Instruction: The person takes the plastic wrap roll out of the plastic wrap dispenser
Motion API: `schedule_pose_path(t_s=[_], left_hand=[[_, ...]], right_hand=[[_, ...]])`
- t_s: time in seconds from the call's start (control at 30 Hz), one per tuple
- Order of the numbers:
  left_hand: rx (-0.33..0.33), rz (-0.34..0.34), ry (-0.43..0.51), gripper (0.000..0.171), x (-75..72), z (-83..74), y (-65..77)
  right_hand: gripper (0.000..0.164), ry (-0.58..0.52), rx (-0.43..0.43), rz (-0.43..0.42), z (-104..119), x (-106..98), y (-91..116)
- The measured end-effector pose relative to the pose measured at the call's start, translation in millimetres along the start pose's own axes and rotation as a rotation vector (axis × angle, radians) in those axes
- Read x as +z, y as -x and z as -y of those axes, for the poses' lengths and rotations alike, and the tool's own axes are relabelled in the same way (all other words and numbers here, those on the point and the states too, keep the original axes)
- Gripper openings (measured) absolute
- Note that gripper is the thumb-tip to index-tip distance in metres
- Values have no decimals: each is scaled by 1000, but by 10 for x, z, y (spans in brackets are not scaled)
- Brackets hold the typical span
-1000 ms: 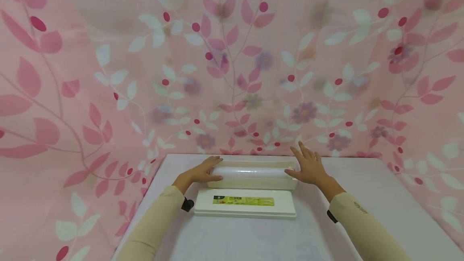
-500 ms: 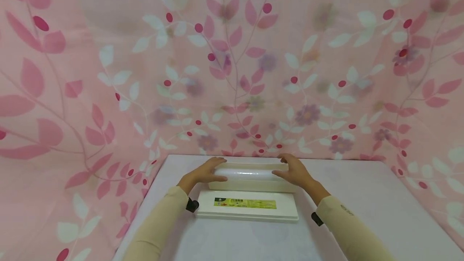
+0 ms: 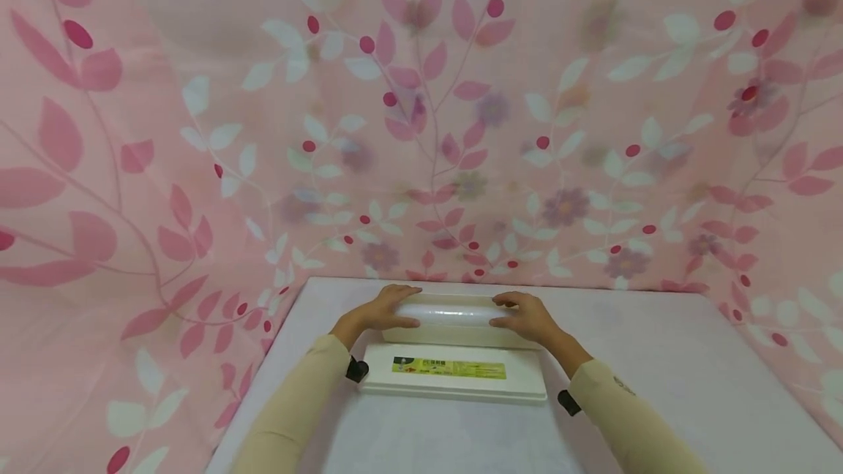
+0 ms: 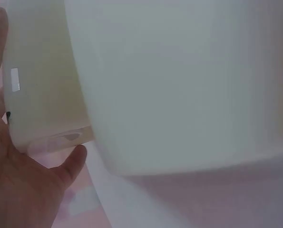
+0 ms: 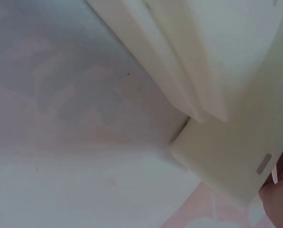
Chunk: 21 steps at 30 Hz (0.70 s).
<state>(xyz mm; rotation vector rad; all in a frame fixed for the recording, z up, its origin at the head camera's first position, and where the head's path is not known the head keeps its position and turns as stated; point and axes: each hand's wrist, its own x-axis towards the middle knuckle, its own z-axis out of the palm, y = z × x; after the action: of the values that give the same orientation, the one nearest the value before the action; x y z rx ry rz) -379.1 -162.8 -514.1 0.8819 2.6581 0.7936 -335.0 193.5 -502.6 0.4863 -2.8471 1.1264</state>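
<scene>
While the dispenser box (image 3: 443, 336) held a film roll (image 3: 454, 313), the splayed left hand (image 3: 383, 309) and arched right hand (image 3: 530, 316), its grip unclear, flanked it.

Roll (image 3: 454, 314) in box (image 3: 454, 336), behind lid (image 3: 454, 385).

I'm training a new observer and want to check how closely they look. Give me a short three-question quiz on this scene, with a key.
1. Where is the shiny roll relative to the open cream box?
A) In front of it
B) Inside it
C) Off to its left

2. True or false: the labelled panel is farther from the person than the box.

3. Fill the gap: the left hand and the right hand are at opposite ____ of the roll.

Key:
1. B
2. False; the panel is nearer the person.
3. ends
</scene>
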Motion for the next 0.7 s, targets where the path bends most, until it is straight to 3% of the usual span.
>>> schedule_pose_path(t_s=[0.17,0.5,0.7], left_hand=[[-5,-7,19,81,20,-33,11],[-20,-23,58,81,49,-36,-11],[-75,-71,48,81,7,-11,15]], right_hand=[[49,7,28,-18,-53,80,10],[58,-29,63,34,-171,30,-29],[63,-8,80,61,-131,66,-87]])
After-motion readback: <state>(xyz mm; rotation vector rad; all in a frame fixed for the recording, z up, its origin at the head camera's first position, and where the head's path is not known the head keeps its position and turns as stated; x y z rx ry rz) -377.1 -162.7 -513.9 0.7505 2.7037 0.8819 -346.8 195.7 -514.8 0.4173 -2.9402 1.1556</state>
